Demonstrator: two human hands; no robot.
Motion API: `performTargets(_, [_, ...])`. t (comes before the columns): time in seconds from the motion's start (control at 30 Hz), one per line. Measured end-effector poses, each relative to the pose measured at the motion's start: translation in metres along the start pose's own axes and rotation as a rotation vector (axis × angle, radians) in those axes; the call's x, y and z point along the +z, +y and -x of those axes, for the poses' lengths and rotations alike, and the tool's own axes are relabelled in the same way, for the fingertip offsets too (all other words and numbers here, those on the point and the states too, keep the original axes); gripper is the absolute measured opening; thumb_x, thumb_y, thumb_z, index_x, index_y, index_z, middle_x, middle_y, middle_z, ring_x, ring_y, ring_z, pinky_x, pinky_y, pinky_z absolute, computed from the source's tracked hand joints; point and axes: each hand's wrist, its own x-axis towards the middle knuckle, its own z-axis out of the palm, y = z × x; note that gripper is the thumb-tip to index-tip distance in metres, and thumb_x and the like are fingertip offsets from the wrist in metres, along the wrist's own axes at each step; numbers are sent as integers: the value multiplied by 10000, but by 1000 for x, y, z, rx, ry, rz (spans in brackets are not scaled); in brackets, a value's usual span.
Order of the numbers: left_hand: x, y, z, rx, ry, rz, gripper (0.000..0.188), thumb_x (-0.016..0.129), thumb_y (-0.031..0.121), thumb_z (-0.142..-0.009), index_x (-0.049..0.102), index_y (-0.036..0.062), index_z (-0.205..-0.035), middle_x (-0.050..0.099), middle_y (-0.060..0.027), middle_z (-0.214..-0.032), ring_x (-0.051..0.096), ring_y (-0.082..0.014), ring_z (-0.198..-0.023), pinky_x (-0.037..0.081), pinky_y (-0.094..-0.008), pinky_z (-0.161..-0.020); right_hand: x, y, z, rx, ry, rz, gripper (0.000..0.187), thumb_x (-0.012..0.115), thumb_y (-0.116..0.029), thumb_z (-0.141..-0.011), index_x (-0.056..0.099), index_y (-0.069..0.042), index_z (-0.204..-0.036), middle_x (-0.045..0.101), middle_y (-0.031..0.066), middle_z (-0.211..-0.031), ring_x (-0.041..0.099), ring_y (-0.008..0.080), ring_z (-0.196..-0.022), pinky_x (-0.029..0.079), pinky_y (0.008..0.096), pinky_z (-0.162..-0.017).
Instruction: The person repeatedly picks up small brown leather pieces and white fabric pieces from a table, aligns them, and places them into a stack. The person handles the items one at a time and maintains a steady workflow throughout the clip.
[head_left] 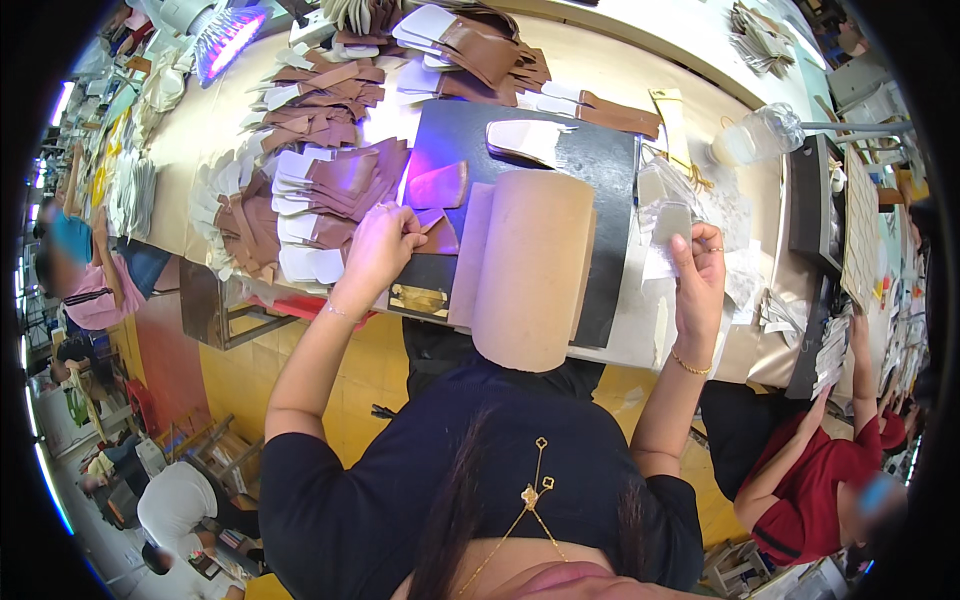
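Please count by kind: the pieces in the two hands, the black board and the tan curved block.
Brown piece in left hand: 1
Grey piece in right hand: 1
Black board: 1
Tan curved block: 1
Total: 4

From my end I can read no words, numbers or signs. The yellowish patch on the black board bears dark marks I cannot make out as letters, and neither the brown pieces nor the clear bottle on the worktop shows me legible print.
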Motion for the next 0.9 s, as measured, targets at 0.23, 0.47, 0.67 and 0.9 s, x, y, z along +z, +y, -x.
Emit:
performTargets(0.23, [-39, 10, 14, -136, -361, 279, 186, 694, 122, -686, 551, 6, -717, 623, -132, -782, 606, -258, -794, 463, -374, -718, 4, -2, 1, 1, -12, -78, 192, 596, -97, -924, 480, -72, -1075, 595, 10, -969, 533, 64, -872, 427, 219, -796])
performTargets(0.47, [-80, 35, 16, -200, -498, 746, 154, 647, -7, -786, 499, 18, -823, 539, -249, -1261, 520, -221, -1200, 441, -302, -931, 21, -8, 5, 37, -28, -201, 326, 596, -69, -909, 473, -22, -1207, 571, 79, -1105, 593, 120, -929, 504, 270, -825])
performTargets(0.67, [-92, 103, 10, -65, -529, 1060, 135, 706, 42, -803, 602, -29, -853, 671, -101, -755, 671, -140, -691, 525, -235, -547, 22, -24, 16, 75, -98, -161, 374, 625, -30, -878, 490, 8, -1225, 670, 105, -1019, 623, 99, -895, 521, 231, -770])
performTargets(0.9, [-44, 111, -18, -268, -782, 1081, 321, 626, 248, -908, 606, -69, -860, 663, -172, -682, 692, -203, -598, 540, -229, -473, 29, -47, 33, 63, -150, -114, 185, 684, -69, -849, 603, 19, -990, 667, 56, -875, 631, 88, -749, 526, 228, -681])
